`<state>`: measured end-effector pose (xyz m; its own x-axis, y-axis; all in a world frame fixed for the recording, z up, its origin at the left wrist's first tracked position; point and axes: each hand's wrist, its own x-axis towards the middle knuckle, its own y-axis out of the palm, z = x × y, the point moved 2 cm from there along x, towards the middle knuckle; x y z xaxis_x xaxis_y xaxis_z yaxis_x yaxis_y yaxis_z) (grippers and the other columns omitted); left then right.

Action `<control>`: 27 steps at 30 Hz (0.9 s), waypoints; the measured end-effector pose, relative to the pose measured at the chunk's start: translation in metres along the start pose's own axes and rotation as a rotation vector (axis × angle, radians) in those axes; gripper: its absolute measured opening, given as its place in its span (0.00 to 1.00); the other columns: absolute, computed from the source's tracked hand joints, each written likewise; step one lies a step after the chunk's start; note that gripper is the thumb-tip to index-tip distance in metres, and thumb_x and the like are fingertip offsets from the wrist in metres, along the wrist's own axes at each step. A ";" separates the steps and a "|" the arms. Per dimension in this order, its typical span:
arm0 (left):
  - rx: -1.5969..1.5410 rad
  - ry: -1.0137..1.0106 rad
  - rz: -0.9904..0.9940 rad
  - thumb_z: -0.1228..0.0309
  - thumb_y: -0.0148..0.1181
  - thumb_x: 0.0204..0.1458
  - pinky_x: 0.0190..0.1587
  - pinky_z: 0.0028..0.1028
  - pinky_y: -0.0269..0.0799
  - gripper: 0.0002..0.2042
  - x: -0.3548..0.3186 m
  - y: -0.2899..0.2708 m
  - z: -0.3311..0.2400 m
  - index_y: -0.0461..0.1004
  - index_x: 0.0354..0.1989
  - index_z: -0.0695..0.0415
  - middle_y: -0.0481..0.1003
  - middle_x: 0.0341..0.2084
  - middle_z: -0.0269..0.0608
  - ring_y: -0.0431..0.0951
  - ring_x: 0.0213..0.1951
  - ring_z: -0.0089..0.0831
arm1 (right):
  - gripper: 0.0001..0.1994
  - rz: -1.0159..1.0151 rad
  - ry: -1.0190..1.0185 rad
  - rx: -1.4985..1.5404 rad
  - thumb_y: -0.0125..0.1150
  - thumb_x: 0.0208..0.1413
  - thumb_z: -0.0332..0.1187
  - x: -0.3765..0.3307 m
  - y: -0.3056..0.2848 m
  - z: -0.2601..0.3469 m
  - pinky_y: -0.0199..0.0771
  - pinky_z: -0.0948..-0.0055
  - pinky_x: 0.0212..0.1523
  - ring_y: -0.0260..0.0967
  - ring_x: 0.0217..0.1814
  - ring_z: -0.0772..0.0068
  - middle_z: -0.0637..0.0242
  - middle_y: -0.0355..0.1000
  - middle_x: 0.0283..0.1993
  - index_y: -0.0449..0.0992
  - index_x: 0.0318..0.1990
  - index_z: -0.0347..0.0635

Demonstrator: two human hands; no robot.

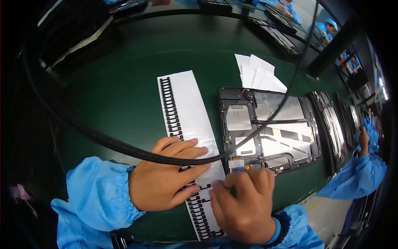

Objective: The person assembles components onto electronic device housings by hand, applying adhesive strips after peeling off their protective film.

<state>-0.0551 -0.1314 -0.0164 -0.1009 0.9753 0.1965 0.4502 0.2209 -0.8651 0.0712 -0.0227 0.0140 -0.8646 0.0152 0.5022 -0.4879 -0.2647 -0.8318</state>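
Note:
A long white backing sheet (pixel 195 99) lies lengthwise on the green table, with a column of small black C-shaped pieces (pixel 170 103) along its left side. My left hand (pixel 166 178) rests flat across the sheet's middle, fingers stretched out and covering part of the column. My right hand (pixel 244 207) is curled over the sheet's lower right edge, thumb and forefinger drawn together. Beside its fingertips are a few loose black pieces (pixel 205 187) set apart from the column. What the fingertips pinch, if anything, is too small to tell. Right of the sheet lies an opened electronic chassis (pixel 273 128).
White papers (pixel 259 72) lie behind the chassis. More chassis units (pixel 329 124) stand in a row to the right. A thick black cable (pixel 124 147) loops across the view in front of the work. A co-worker's blue sleeve (pixel 352 178) is at the right.

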 end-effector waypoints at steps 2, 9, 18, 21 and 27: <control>-0.003 0.003 -0.009 0.69 0.62 0.38 0.53 0.42 0.53 0.20 -0.004 -0.003 0.002 0.71 0.43 0.57 0.65 0.48 0.49 0.61 0.54 0.45 | 0.07 0.074 0.074 -0.119 0.60 0.28 0.27 0.002 0.015 0.006 0.53 0.65 0.33 0.58 0.31 0.66 0.68 0.60 0.27 0.72 0.20 0.40; 0.055 -0.024 -0.019 0.70 0.62 0.34 0.50 0.41 0.56 0.19 -0.006 -0.004 -0.004 0.73 0.40 0.58 0.67 0.44 0.49 0.63 0.49 0.46 | 0.08 -0.007 0.131 -0.072 0.59 0.28 0.30 -0.005 0.032 0.008 0.49 0.61 0.36 0.56 0.36 0.64 0.67 0.60 0.30 0.70 0.20 0.39; 0.079 -0.051 0.024 0.71 0.63 0.34 0.51 0.41 0.54 0.19 -0.001 -0.007 -0.006 0.73 0.40 0.57 0.66 0.45 0.49 0.62 0.51 0.46 | 0.04 -0.029 0.128 0.139 0.52 0.34 0.25 -0.002 0.029 0.009 0.52 0.59 0.40 0.58 0.41 0.59 0.56 0.64 0.39 0.67 0.20 0.33; 0.133 -0.031 0.044 0.71 0.63 0.35 0.51 0.42 0.55 0.20 -0.001 -0.006 -0.007 0.72 0.41 0.57 0.66 0.46 0.49 0.63 0.50 0.46 | 0.05 -0.044 0.162 0.243 0.54 0.31 0.22 -0.011 -0.002 0.000 0.57 0.60 0.40 0.60 0.40 0.58 0.56 0.65 0.39 0.67 0.21 0.34; 0.121 0.357 -0.023 0.71 0.64 0.34 0.44 0.41 0.64 0.19 0.017 -0.006 -0.029 0.72 0.39 0.58 0.70 0.42 0.49 0.70 0.43 0.44 | 0.06 0.126 0.507 0.613 0.58 0.39 0.22 -0.041 -0.061 -0.089 0.56 0.66 0.50 0.59 0.48 0.57 0.55 0.64 0.45 0.69 0.27 0.38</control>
<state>-0.0338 -0.1158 0.0059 0.2157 0.9128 0.3469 0.3414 0.2623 -0.9026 0.1259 0.0788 0.0232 -0.9297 0.3472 0.1226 -0.3578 -0.7734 -0.5233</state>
